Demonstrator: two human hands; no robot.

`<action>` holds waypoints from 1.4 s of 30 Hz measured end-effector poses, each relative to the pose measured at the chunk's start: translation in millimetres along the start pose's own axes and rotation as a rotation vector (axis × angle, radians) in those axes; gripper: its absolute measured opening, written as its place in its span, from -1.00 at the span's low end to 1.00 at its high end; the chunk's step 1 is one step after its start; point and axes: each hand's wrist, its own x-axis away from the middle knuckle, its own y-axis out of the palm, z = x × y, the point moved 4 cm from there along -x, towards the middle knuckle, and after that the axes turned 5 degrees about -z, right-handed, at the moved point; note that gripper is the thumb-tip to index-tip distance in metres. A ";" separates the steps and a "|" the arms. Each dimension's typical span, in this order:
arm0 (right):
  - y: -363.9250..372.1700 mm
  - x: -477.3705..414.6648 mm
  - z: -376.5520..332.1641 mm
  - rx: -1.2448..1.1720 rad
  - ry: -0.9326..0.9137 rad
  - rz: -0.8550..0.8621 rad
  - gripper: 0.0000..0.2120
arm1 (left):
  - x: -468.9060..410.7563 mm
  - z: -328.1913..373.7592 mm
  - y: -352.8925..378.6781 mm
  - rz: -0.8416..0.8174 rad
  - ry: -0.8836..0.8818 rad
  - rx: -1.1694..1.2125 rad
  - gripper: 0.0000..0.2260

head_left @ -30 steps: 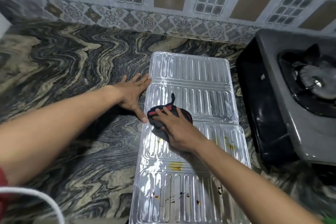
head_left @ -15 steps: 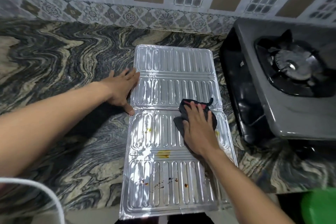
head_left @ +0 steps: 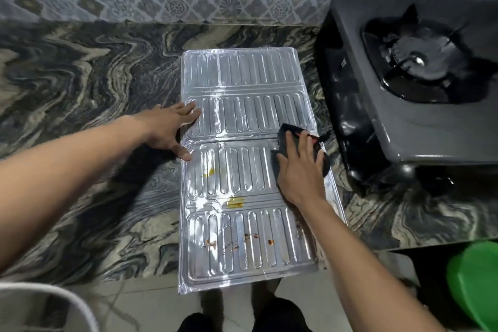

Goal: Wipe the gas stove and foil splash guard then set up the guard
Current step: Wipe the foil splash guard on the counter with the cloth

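The silver foil splash guard (head_left: 242, 121) lies flat and unfolded on the marbled counter (head_left: 89, 94), its near end jutting over the counter's front edge. Yellow and brown stains mark its two near panels. My left hand (head_left: 168, 129) presses flat on the guard's left edge at the middle fold, fingers straight. My right hand (head_left: 299, 170) presses a dark cloth with red trim (head_left: 285, 140) onto the guard's right side with spread fingers. The grey gas stove (head_left: 420, 105) sits to the right, its black burner (head_left: 420, 59) at the back.
A patterned tile wall (head_left: 188, 5) backs the counter. A green plastic item (head_left: 474, 283) sits below the counter at the bottom right. A white curved rim (head_left: 67, 296) shows at the bottom left. My feet stand on the tiled floor below.
My right hand has slid the cloth from the guard's left-middle across to its right edge. My left hand has stayed on the left edge.
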 end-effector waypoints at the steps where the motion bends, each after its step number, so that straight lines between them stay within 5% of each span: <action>1: 2.0 8.5 1.8 -0.011 0.019 0.014 -0.46 | -0.6 -1.1 0.4 0.004 0.007 -0.004 0.24; 6: 19.7 26.9 -32.4 -0.026 0.011 0.010 -0.47 | -5.2 -6.4 1.8 0.034 0.077 0.016 0.29; 14: 42.6 33.7 -132.2 0.029 -0.395 -0.120 -0.48 | -4.7 -7.8 5.6 0.097 0.092 0.043 0.22; 19: 55.0 79.2 -135.5 0.056 -0.568 -0.172 -0.50 | -6.1 -7.8 7.2 0.105 0.085 0.049 0.19; 23: 51.0 89.8 -99.7 0.044 -0.508 -0.176 -0.50 | -4.8 -7.7 7.1 0.104 0.078 0.062 0.18; 30: 22.9 74.0 0.5 -0.035 -0.085 -0.004 -0.49 | -4.7 -5.1 7.7 0.100 0.070 0.051 0.14; 35: 21.4 78.5 1.6 -0.077 0.095 0.058 -0.49 | -4.6 -4.0 7.5 0.089 0.063 0.051 0.15; 42: 55.4 119.7 -118.2 0.015 -0.331 -0.059 -0.55 | -3.3 -0.4 3.9 0.083 0.054 0.047 0.15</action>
